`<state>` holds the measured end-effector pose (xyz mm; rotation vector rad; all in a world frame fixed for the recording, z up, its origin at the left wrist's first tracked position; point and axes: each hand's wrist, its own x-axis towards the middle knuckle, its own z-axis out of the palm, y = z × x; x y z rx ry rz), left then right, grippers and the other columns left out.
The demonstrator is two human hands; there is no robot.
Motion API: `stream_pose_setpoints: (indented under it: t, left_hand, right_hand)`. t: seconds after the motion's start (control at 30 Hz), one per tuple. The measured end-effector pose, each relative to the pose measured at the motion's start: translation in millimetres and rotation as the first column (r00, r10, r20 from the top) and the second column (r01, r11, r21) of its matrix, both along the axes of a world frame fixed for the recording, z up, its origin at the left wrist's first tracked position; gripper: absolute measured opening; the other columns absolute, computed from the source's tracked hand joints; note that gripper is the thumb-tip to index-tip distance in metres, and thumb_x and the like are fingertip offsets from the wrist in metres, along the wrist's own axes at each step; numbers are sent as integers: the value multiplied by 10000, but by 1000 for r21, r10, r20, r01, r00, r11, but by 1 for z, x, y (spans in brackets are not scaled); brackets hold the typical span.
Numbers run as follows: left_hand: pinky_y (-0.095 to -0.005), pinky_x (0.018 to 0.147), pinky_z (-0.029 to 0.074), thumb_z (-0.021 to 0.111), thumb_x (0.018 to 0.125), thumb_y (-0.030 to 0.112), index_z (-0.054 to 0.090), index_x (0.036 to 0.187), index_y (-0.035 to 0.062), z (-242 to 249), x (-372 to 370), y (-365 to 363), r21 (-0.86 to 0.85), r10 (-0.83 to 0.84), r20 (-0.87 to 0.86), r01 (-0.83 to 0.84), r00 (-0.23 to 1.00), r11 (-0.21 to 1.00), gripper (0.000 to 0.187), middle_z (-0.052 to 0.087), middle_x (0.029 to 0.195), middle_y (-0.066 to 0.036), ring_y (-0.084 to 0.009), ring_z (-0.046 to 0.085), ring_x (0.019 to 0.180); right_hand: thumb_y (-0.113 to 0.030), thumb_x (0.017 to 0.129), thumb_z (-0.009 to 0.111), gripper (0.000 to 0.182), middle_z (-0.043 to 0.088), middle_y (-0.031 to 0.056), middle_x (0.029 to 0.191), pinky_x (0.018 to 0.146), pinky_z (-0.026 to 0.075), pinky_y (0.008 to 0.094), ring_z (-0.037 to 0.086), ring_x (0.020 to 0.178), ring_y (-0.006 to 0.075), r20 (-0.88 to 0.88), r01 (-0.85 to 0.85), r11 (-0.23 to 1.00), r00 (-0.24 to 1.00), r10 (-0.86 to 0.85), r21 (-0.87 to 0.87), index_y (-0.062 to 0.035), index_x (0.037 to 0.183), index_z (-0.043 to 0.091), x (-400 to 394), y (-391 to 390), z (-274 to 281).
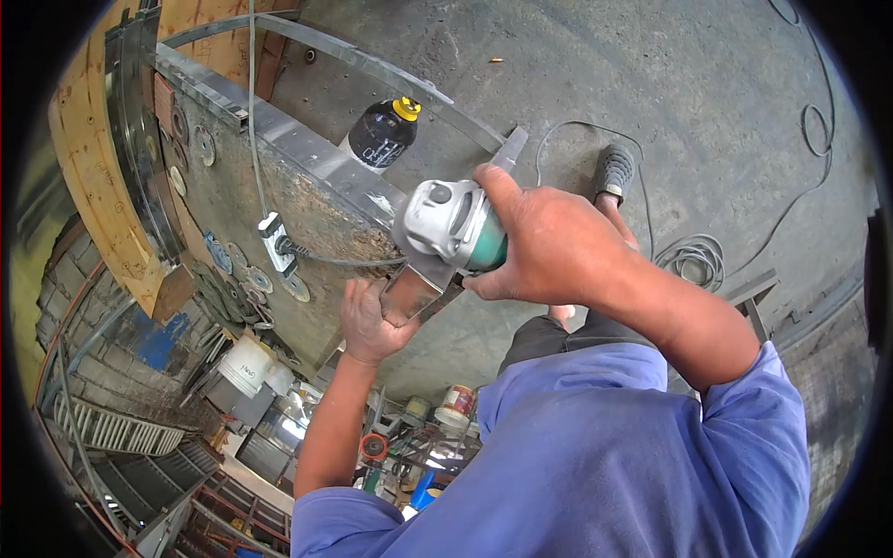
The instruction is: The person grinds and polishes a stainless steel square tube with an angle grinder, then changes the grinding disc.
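Note:
My right hand (pixel 556 244) is wrapped round the green body of an angle grinder (pixel 486 240). The grinder's grey-white head points left, over the end of a long metal bar. My left hand (pixel 368 322) grips a short, shiny piece of metal (pixel 410 292) just below the grinder head, thumb and fingers closed on its near end. The grinder's head hides the piece's far edge and the disc. Close beyond the grinder, a black bottle with a yellow cap (pixel 406 109) stands beside the bar.
A power strip (pixel 276 244) hangs by its cord on the left, near several worn discs (pixel 205 146) on a panel. Cable coils (pixel 693 260) lie on the concrete floor at right. White buckets (pixel 246 365) and mixed tools crowd the lower left. A curved metal bar (pixel 372 70) spans the top.

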<state>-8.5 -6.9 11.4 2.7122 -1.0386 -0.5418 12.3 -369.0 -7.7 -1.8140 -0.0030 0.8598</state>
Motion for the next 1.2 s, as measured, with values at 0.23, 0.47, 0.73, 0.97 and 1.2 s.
stream_pose_setpoints:
  t: [0.23,0.47,0.73,0.97,1.2]
  left_hand:
    - [-501,691,420,845,661,237,492,1178,34,-2,2,-1,-9,-2,14,2,1000,1000,659,520,923,-166,-382,504,803]
    - [-515,701,430,864,595,295,474,1213,42,-3,-1,4,24,5,16,-6,1000,1000,773,525,922,-156,-398,508,792]
    - [-501,688,427,856,635,272,491,1186,36,-3,-2,3,1,4,21,-4,1000,1000,702,524,913,-155,-382,513,794]
    - [-512,689,435,864,590,308,487,1198,38,-4,-2,6,30,8,37,-9,999,1000,765,532,929,-163,-397,511,795]
    - [-512,689,437,856,612,304,485,1193,38,-4,-2,4,22,3,43,-4,999,1000,739,526,923,-164,-398,509,797]
  right_hand:
    - [-380,682,833,841,682,271,818,744,550,505,693,825,449,61,59,998,996,-58,-13,-19,1333,441,-6,10,-18]
    - [-366,675,838,829,674,271,799,724,550,510,688,806,454,112,106,994,988,-106,8,-18,1312,437,-9,12,-20]
    - [-374,679,839,835,672,273,795,726,546,521,685,804,459,153,119,993,981,-120,21,-19,1312,427,-8,18,-21]
    - [-355,683,836,784,682,270,840,754,547,517,686,855,453,88,88,995,992,-91,44,-9,1264,438,-8,13,-8]
    - [-328,691,826,732,695,260,910,789,555,506,689,912,435,39,52,998,998,-53,35,22,1209,444,-3,5,-3]
